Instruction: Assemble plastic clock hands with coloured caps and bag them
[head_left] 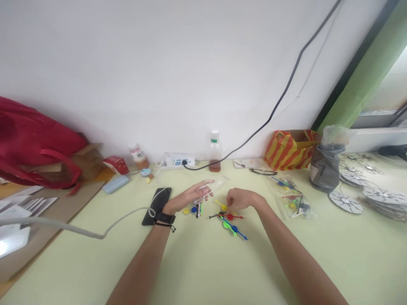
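Observation:
My left hand [195, 192] is closed on a clear plastic bag [218, 184], whose free end sticks out to the right. Below that hand lie a yellow disc [186, 211], a blue disc [193, 209] and a small bunch of dark and white pointers [199, 210]. My right hand [238, 199] is curled down over the table beside a yellow arrow spinner [223, 207]; what its fingers pinch, if anything, is hidden. Close to it are a red spinner [230, 217], a blue spinner [235, 229] and a green one [225, 225], partly overlapping.
Filled clear packets [298, 206] lie to the right, near stacked white discs [345, 201] and a grey bag [324, 169]. A black phone [156, 206] with a cable lies left. Along the wall stand a power strip [178, 162], a bottle [215, 152] and a striped bag [291, 150].

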A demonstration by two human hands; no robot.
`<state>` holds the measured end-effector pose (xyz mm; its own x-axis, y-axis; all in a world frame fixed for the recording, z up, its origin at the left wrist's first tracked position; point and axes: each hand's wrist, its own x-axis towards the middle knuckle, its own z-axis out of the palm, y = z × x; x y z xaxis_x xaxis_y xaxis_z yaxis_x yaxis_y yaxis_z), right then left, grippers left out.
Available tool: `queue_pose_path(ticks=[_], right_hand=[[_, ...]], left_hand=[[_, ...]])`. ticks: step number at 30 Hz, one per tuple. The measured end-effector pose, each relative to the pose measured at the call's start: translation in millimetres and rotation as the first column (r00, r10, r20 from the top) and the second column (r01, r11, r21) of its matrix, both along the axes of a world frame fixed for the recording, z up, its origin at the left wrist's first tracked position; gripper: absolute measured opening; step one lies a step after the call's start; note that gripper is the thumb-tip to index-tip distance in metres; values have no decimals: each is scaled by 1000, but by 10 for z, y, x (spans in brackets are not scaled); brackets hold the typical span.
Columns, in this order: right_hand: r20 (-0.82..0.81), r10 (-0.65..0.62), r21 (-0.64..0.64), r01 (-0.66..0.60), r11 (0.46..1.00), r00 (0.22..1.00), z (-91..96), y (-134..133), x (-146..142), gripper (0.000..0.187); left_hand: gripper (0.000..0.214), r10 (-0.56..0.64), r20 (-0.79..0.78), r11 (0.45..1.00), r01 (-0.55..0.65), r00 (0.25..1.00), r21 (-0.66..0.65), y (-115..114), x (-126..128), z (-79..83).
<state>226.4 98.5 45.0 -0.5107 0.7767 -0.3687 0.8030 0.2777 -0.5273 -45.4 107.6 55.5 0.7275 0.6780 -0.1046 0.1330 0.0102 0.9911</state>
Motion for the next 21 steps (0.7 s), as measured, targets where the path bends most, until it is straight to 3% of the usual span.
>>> queue_pose_path(ticks=[6, 12, 17, 21], right_hand=[[18, -3, 35, 2, 999, 1000, -6, 2, -47, 2], [-46, -96, 186, 103, 977, 994, 195, 41, 279, 23], [-332, -265, 322, 372, 870, 905, 483, -47, 653, 20], [-460, -227, 416, 434, 799, 858, 698, -200, 740, 25]], left_hand=[[65, -20, -8, 1000, 21, 1000, 19, -5, 7, 35], [65, -14, -14, 999, 15, 1000, 29, -3, -24, 49], [63, -24, -26, 998, 25, 999, 56, -5, -34, 69], [65, -46, -45, 997, 49, 998, 56, -11, -22, 72]])
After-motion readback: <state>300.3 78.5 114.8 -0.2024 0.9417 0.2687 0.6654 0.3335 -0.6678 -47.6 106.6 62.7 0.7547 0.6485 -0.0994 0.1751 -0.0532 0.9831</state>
